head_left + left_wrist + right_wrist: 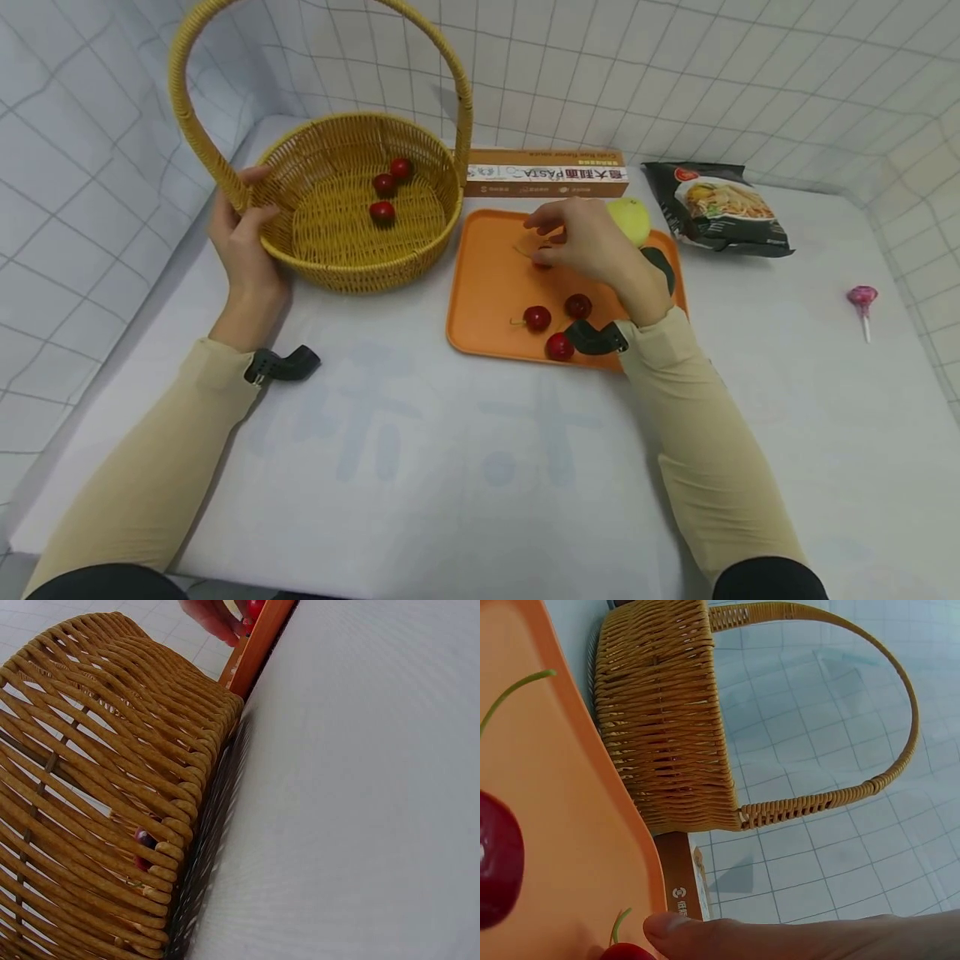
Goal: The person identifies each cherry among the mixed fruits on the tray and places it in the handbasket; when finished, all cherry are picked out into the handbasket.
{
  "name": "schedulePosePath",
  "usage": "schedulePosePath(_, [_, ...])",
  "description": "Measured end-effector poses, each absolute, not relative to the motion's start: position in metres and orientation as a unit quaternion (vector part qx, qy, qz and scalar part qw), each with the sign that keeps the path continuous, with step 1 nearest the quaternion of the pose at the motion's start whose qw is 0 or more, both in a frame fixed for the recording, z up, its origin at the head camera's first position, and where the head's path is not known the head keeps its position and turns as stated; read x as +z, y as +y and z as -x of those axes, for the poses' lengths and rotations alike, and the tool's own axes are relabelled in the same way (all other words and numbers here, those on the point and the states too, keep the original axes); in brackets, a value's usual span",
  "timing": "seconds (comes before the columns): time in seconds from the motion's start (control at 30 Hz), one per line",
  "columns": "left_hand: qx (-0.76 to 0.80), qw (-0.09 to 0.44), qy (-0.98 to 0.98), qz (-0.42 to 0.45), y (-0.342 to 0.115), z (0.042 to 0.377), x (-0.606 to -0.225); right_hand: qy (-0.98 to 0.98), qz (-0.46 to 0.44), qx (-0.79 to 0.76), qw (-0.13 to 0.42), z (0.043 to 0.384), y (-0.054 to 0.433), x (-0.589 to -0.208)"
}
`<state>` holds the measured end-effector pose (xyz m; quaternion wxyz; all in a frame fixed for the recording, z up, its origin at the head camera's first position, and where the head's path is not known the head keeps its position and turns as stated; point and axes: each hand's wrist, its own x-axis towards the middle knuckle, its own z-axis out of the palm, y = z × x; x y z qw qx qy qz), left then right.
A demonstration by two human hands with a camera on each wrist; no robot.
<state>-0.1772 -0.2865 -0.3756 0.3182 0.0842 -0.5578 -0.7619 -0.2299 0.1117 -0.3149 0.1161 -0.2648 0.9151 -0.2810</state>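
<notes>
My left hand grips the left side of a yellow woven basket by its rim, near the foot of the tall handle. Three red cherries lie inside the basket. Over the orange tray, my right hand has its thumb and fingers curled round a cherry with a green stem; the fingers partly hide it in the head view. Three more cherries lie nearer the tray's front edge. A yellow-green fruit sits at the tray's back right, behind the right hand.
A brown pasta box lies behind the tray against the tiled backdrop. Right of it is a black noodle packet. A pink lollipop lies farther right on the white table.
</notes>
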Motion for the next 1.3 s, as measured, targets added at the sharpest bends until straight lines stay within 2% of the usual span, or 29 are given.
schedulePosePath(0.27, [-0.761,0.314,-0.560,-0.089,-0.289,0.177,-0.375,0.918,0.258,-0.276,0.117,0.232,0.111,-0.317])
schedulePosePath(0.5, [-0.761,0.320,-0.557,-0.094,-0.288,0.177,-0.374,0.915,0.244,-0.287,0.145,0.230,0.107,-0.322])
schedulePosePath(0.7, [-0.756,0.325,-0.562,-0.088,-0.287,0.177,-0.375,0.915,0.239,-0.296,0.136,0.226,0.101,-0.327])
schedulePosePath(1.07, [-0.751,0.326,-0.568,-0.080,-0.287,0.177,-0.376,0.898,0.267,-0.330,0.119,0.219,0.082,-0.341])
schedulePosePath(1.3, [-0.752,0.325,-0.568,-0.081,-0.288,0.176,-0.376,0.888,0.319,-0.312,0.107,0.215,0.074,-0.344])
